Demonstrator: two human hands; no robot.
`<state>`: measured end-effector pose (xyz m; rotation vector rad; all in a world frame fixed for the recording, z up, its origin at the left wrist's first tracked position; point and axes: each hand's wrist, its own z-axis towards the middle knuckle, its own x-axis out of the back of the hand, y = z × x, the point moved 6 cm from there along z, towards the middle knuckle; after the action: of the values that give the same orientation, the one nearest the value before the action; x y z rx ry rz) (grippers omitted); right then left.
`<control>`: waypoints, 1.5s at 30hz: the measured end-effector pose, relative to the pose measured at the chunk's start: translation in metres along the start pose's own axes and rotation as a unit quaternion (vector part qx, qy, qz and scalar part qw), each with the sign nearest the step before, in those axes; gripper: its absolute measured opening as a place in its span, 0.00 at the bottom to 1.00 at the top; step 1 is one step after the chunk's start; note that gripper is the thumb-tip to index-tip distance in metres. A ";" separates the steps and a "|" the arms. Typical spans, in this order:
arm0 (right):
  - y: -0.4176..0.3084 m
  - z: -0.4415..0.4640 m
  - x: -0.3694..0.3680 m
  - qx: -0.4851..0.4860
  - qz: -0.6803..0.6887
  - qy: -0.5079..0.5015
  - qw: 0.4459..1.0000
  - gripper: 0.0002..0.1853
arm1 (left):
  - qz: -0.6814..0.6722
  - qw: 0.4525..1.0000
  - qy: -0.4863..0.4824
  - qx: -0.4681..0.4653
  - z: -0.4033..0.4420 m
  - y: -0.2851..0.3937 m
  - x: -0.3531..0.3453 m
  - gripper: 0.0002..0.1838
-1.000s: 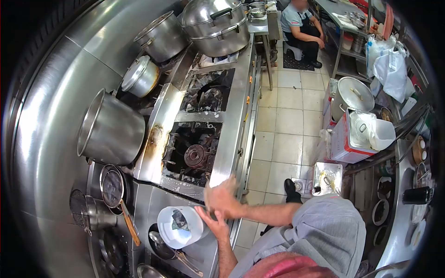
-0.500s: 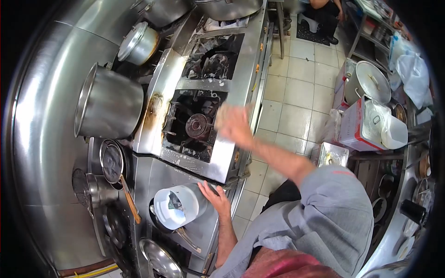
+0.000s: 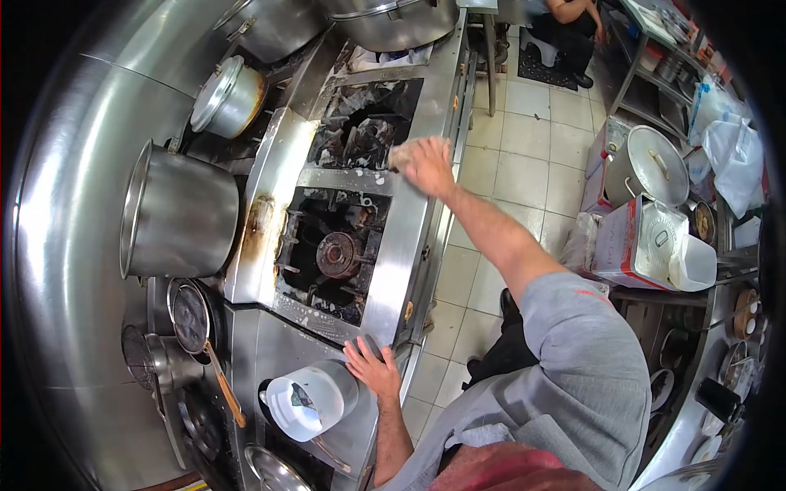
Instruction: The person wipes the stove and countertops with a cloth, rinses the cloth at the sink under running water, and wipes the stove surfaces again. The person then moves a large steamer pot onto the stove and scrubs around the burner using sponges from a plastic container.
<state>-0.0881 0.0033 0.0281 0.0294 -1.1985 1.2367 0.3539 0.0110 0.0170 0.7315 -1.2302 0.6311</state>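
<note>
My right hand (image 3: 431, 168) presses a beige cloth (image 3: 400, 155) onto the steel front edge of the stove (image 3: 391, 260), beside the far burner (image 3: 368, 137). White suds dot the strip between that burner and the near burner (image 3: 338, 254). My left hand (image 3: 374, 370) lies with fingers spread on the steel near the stove's closer corner, holding nothing. Right beside it a white plastic bucket (image 3: 332, 391) is tilted on its side, its mouth facing away to the left. Something dark and greenish shows inside the bucket.
A large steel pot (image 3: 184, 213) and a lidded pot (image 3: 227, 98) line the back wall. Pans with wooden handles (image 3: 223, 383) hang or rest at lower left. Boxes and tins (image 3: 622, 250) stand right of the tiled floor (image 3: 528, 168). Another person (image 3: 569, 37) sits at the far end.
My right hand has moved the cloth farther along the stove's front edge, from beside the near burner to beside the far one. My left hand stays next to the bucket. The view has shifted slightly.
</note>
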 end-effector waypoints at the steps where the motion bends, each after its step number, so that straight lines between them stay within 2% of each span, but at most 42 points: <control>1: 0.009 0.009 -0.003 -0.021 -0.020 0.040 0.999 0.23 | -0.003 1.000 0.005 0.009 0.001 -0.002 0.001 0.34; 3: 0.009 0.004 -0.005 -0.044 -0.041 0.077 0.995 0.24 | -0.005 1.000 0.002 0.018 0.001 -0.003 0.002 0.34; 5: -0.031 -0.032 0.009 0.004 0.039 0.093 0.995 0.25 | -0.013 1.000 0.000 0.026 0.002 -0.004 0.001 0.33; 6: -0.044 -0.059 -0.012 -0.023 0.042 0.013 0.999 0.28 | -0.051 0.998 0.024 0.024 0.001 -0.007 0.003 0.33; 7: -0.079 -0.095 -0.008 0.015 0.055 0.042 0.998 0.31 | -0.089 0.995 0.047 0.022 0.001 -0.009 0.006 0.34; 8: -0.115 -0.127 0.000 0.077 0.058 -0.018 0.995 0.32 | -0.128 0.990 0.058 0.033 0.002 -0.007 0.013 0.35; 9: -0.142 -0.164 -0.015 0.082 -0.012 -0.043 0.996 0.29 | -0.130 0.989 0.055 0.033 0.004 -0.006 0.012 0.35; 10: -0.171 -0.187 -0.016 0.100 0.075 -0.156 0.980 0.24 | -0.163 0.981 0.083 0.059 0.004 -0.009 0.014 0.36; 11: -0.198 -0.212 -0.005 0.175 0.121 -0.079 0.974 0.18 | -0.193 0.971 0.110 0.088 0.003 -0.014 0.016 0.37; 12: -0.214 -0.229 0.011 0.215 0.208 -0.012 0.954 0.17 | -0.189 0.972 0.106 0.093 0.002 -0.013 0.016 0.37; 13: -0.214 -0.233 0.009 0.212 0.218 -0.022 0.952 0.17 | -0.187 0.972 0.107 0.090 0.001 -0.012 0.016 0.37; 15: -0.211 -0.203 -0.004 0.211 0.184 -0.228 0.933 0.17 | -0.176 0.974 0.112 0.092 0.002 -0.014 0.017 0.35; 16: -0.192 -0.179 -0.009 0.151 0.091 -0.363 0.915 0.13 | -0.181 0.972 0.112 0.094 0.000 -0.017 0.015 0.35; 17: -0.159 -0.156 0.003 0.211 0.180 -0.021 0.961 0.09 | -0.189 0.971 0.115 0.094 0.001 -0.018 0.014 0.34; 18: -0.126 -0.112 0.006 0.117 0.100 -0.094 0.984 0.08 | -0.181 0.972 0.119 0.091 0.001 -0.017 0.014 0.33; 19: -0.092 -0.071 0.011 0.035 0.001 -0.177 0.984 0.08 | -0.175 0.972 0.119 0.100 0.002 -0.017 0.015 0.33; 20: -0.057 -0.037 0.032 0.061 0.001 -0.055 0.997 0.07 | -0.179 0.972 0.117 0.094 0.003 -0.015 0.016 0.33; 21: 0.003 -0.001 -0.002 -0.037 -0.077 -0.090 0.992 0.09 | -0.182 0.973 0.113 0.088 0.003 -0.015 0.016 0.33; 22: 0.009 0.013 0.019 0.076 0.035 0.017 0.996 0.13 | -0.177 0.974 0.110 0.093 0.003 -0.015 0.015 0.32; 24: 0.033 0.038 0.010 0.026 -0.059 0.059 0.996 0.18 | -0.178 0.973 0.107 0.096 0.004 -0.014 0.016 0.32; 27: -0.004 -0.007 -0.008 0.002 -0.069 0.103 0.992 0.19 | -0.186 0.972 0.119 0.086 0.003 -0.017 0.016 0.33; 29: -0.065 -0.078 -0.026 -0.004 -0.050 0.058 0.997 0.18 | -0.196 0.970 0.126 0.077 -0.001 -0.017 0.015 0.33; 30: -0.114 -0.124 -0.010 0.082 -0.019 0.084 0.993 0.18 | -0.209 0.966 0.138 0.069 0.001 -0.018 0.015 0.34; 31: -0.151 -0.160 -0.029 0.057 -0.149 -0.069 0.985 0.17 | -0.221 0.962 0.148 0.063 0.001 -0.019 0.016 0.35; 32: -0.178 -0.202 -0.035 0.111 -0.012 -0.085 0.990 0.16 | -0.228 0.960 0.146 0.068 0.000 -0.019 0.017 0.36; 33: -0.206 -0.246 -0.040 0.160 0.124 -0.117 0.972 0.15 | -0.224 0.962 0.138 0.068 -0.003 -0.020 0.017 0.36; 34: -0.208 -0.258 -0.038 0.152 0.127 -0.119 0.973 0.15 | -0.241 0.957 0.141 0.072 -0.003 -0.021 0.017 0.36; 36: -0.215 -0.274 -0.030 0.187 0.334 -0.129 0.915 0.17 | -0.273 0.947 0.150 0.080 -0.003 -0.023 0.015 0.35; 37: -0.206 -0.273 -0.023 0.174 0.342 -0.132 0.914 0.17 | -0.264 0.951 0.139 0.082 -0.007 -0.024 0.015 0.35; 39: -0.151 -0.248 -0.004 0.186 0.372 -0.071 0.906 0.20 | -0.247 0.957 0.135 0.070 -0.003 -0.024 0.010 0.35; 40: -0.114 -0.236 0.000 0.100 0.426 -0.027 0.899 0.19 | -0.233 0.962 0.128 0.070 -0.001 -0.021 0.011 0.35; 41: -0.063 -0.234 -0.019 -0.091 0.541 -0.035 0.835 0.18 | -0.221 0.965 0.122 0.077 -0.001 -0.020 0.011 0.35; 42: -0.014 -0.239 -0.036 -0.275 0.649 0.019 0.709 0.17 | -0.208 0.969 0.115 0.067 0.000 -0.019 0.009 0.36; 43: 0.030 -0.216 -0.028 -0.394 0.559 -0.053 0.727 0.18 | -0.196 0.973 0.108 0.057 0.001 -0.018 0.008 0.36; 44: 0.062 -0.186 -0.018 -0.375 0.532 0.045 0.758 0.19 | -0.197 0.974 0.101 0.051 0.002 -0.018 0.007 0.36; 45: 0.111 -0.168 -0.040 -0.361 0.531 0.107 0.759 0.18 | -0.191 0.975 0.097 0.054 0.002 -0.018 0.007 0.36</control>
<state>-0.0493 0.1199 -0.1368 -1.5220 -1.4418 1.5393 0.3681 -0.0012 0.0210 0.9466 -0.8495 0.4405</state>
